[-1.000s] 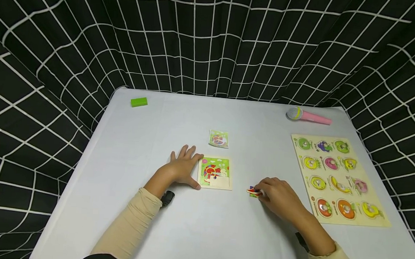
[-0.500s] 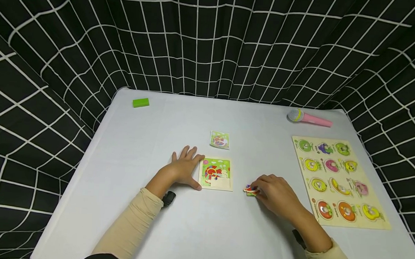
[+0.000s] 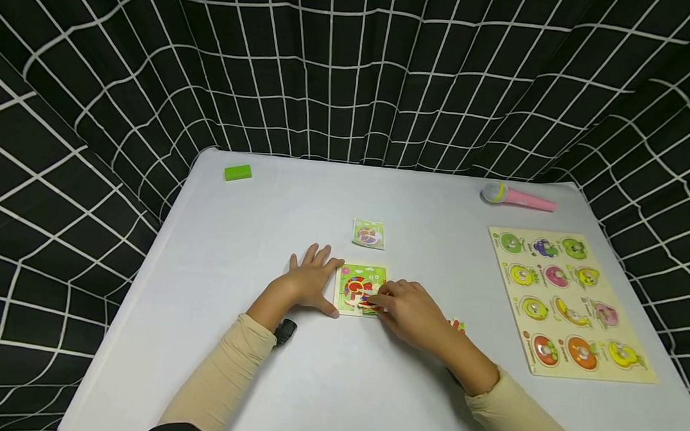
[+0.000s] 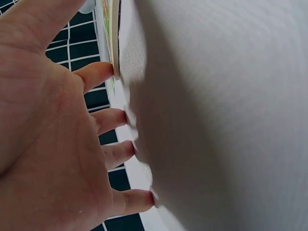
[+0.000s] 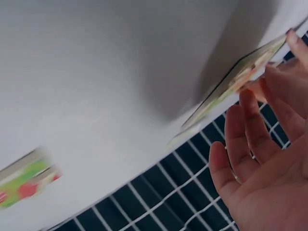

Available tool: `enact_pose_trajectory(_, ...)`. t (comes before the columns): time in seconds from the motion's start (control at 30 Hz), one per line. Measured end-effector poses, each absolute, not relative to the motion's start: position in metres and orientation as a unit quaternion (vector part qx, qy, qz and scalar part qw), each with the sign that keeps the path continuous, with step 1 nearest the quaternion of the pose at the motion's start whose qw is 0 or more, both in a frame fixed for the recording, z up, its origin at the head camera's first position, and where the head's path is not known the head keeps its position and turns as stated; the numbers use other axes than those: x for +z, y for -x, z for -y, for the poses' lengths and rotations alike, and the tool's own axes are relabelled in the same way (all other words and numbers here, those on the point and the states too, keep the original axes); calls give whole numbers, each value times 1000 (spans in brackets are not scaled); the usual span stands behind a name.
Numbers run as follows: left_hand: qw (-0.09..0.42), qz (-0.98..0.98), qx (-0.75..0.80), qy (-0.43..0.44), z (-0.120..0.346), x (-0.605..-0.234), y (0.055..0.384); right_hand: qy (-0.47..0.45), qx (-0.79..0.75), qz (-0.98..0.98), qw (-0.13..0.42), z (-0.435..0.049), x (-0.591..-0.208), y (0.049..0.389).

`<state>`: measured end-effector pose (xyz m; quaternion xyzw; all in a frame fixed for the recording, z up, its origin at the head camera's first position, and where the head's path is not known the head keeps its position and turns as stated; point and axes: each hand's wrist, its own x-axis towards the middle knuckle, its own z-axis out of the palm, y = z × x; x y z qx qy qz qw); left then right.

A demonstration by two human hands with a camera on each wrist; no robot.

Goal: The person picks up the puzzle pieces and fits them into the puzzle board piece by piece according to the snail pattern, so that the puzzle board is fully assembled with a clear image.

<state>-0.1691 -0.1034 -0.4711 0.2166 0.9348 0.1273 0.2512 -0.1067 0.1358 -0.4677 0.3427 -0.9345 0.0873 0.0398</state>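
Note:
A small square wooden jigsaw board (image 3: 356,277) with a red and green snail picture lies mid-table. Along its left side my left hand (image 3: 304,284) rests with fingers spread, thumb and index finger (image 4: 96,74) touching the edge. My right hand (image 3: 413,312) pinches a jigsaw piece (image 3: 369,304) over the board's lower right part; the fingers cover much of the piece. Behind the right wrist, another jigsaw piece (image 3: 457,325) in green and red lies on the table; it shows blurred in the right wrist view.
A small picture card (image 3: 369,234) lies just beyond the board. To the right is a fruit peg puzzle (image 3: 572,306), with a pink toy microphone (image 3: 522,197) behind it. At the back left sits a green block (image 3: 237,172). Black gridded cloth (image 3: 351,74) hangs around the table.
My right hand has picked up a piece from the table right of the board and carried it left onto the board, leaving another piece behind. My left hand stays at the board's edge.

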Motion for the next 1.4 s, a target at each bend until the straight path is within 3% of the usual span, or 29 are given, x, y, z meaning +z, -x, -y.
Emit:
enact_pose_trajectory(0.5, 244, -935, 127, -222, 98, -469, 171, -330, 65, 939, 71, -121, -477, 108)
enact_pose_trajectory(0.83, 256, -934, 126, -216, 97, -471, 170, -344, 82, 935, 38, -126, -471, 105)
enact_pose_trajectory(0.97, 258, -933, 129, -214, 98, -472, 168, -331, 116, 936, 16, -141, -465, 102)
enact_pose_trajectory(1.2, 251, -934, 137, -213, 99, -471, 167, -274, 111, 955, 39, -190, -466, 90)
enact_pose_trajectory(1.4, 251, -933, 144, -213, 101, -471, 169, -197, 108, 974, 20, -233, -468, 72)
